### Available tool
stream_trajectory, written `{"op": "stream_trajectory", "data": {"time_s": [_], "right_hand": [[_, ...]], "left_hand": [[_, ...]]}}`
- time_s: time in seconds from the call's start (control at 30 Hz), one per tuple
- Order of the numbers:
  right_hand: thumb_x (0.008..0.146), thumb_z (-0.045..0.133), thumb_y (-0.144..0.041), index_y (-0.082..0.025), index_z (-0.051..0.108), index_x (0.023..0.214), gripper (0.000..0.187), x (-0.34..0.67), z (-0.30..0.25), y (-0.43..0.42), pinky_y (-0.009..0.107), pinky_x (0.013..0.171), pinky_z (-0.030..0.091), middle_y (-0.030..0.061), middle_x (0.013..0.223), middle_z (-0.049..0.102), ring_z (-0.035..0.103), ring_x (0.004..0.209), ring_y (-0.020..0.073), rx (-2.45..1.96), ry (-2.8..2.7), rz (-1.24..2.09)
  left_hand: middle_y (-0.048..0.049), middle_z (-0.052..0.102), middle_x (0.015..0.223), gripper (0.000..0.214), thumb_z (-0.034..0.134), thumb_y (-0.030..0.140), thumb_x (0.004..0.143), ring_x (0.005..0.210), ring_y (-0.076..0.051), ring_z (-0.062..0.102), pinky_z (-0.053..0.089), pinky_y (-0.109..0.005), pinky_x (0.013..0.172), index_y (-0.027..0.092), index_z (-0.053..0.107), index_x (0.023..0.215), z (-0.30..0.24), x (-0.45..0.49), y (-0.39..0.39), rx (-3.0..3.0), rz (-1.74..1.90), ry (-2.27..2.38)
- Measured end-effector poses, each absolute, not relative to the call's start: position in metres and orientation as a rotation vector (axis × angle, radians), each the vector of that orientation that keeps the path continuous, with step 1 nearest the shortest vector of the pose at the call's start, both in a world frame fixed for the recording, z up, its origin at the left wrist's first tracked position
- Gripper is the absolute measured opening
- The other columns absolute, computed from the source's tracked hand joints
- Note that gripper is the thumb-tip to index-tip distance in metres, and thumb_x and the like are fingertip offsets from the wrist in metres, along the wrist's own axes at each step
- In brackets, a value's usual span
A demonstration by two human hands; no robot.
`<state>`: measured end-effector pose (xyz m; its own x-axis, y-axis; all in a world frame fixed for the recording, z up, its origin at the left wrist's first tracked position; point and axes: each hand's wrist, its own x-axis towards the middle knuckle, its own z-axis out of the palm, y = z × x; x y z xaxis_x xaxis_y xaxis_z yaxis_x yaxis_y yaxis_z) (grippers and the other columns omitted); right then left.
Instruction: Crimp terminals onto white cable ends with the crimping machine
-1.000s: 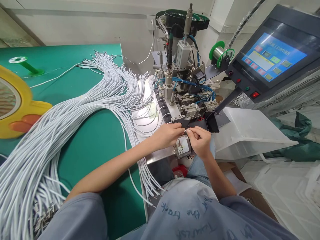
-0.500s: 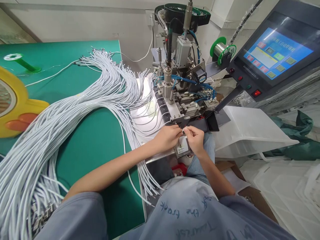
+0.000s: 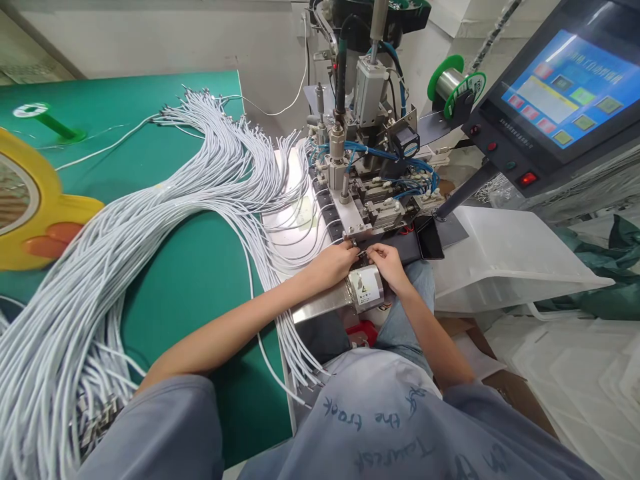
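At the front edge of the machine (image 3: 357,220), my left hand (image 3: 337,263) is closed in a pinch on the end of a white cable. Close to its right, my right hand (image 3: 390,265) pinches at the same small end, whose fine detail the fingers hide. A thick bundle of white cables (image 3: 150,207) runs across the green table (image 3: 175,293) to the left of my hands. Several single cables curve from it over a white plate (image 3: 285,220) to the machine's black row of slots (image 3: 327,212). Just below my hands is a metal cover with a warning label (image 3: 367,285).
A lit touch screen (image 3: 565,93) stands at the upper right beside a solder wire spool (image 3: 450,83). A translucent bin (image 3: 510,250) sits right of the machine, past a small black tray (image 3: 430,239). A yellow object (image 3: 45,200) and a green spool (image 3: 57,123) are at the left.
Both hands have moved slightly toward the machine's front edge, and the label below them shows more fully. The view has shifted a little.
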<state>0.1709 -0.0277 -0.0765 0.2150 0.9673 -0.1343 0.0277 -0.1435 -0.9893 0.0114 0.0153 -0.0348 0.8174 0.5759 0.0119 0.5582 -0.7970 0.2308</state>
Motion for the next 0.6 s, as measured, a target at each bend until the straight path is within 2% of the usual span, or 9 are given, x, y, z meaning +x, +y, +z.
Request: {"op": "stream_trajectory", "data": {"time_s": [0.1,0.23,0.43,0.6], "right_hand": [[0.065,0.06,-0.035,-0.017,0.059,0.063,0.019,0.173,-0.076,-0.026,0.024,0.053,0.04,-0.0034,0.055,0.053,0.046,0.051,0.0098,-1.433,-1.028,1.149],[0.065,0.059,-0.035,-0.017,0.057,0.062,0.018,0.176,-0.076,-0.024,0.024,0.052,0.04,-0.0036,0.055,0.053,0.047,0.051,0.0096,-1.443,-1.08,1.185],[0.064,0.058,-0.034,-0.017,0.058,0.064,0.017,0.179,-0.079,-0.022,0.023,0.05,0.04,-0.0028,0.058,0.055,0.048,0.051,0.0097,-1.445,-1.118,1.174],[0.062,0.058,-0.028,-0.016,0.06,0.06,0.013,0.181,-0.081,-0.02,0.023,0.049,0.036,-0.0033,0.053,0.053,0.047,0.05,0.0093,-1.461,-1.104,1.195]], "left_hand": [[-0.0089,0.058,0.085,0.029,0.037,0.012,0.089,0.065,-0.014,0.061,0.049,-0.025,0.062,0.011,0.059,0.109,-0.035,0.01,0.015,2.805,0.132,0.85],[-0.0107,0.057,0.09,0.032,0.038,0.004,0.084,0.068,-0.015,0.062,0.05,-0.027,0.065,0.01,0.058,0.108,-0.033,0.007,0.014,2.874,0.069,0.776],[-0.0129,0.055,0.095,0.03,0.038,0.004,0.085,0.078,-0.019,0.063,0.051,-0.029,0.067,0.007,0.055,0.109,-0.026,0.008,0.013,3.015,-0.038,0.683],[-0.0118,0.056,0.094,0.029,0.039,0.005,0.087,0.077,-0.019,0.062,0.049,-0.028,0.065,0.006,0.055,0.111,-0.021,0.009,0.012,3.105,-0.123,0.656]]}}
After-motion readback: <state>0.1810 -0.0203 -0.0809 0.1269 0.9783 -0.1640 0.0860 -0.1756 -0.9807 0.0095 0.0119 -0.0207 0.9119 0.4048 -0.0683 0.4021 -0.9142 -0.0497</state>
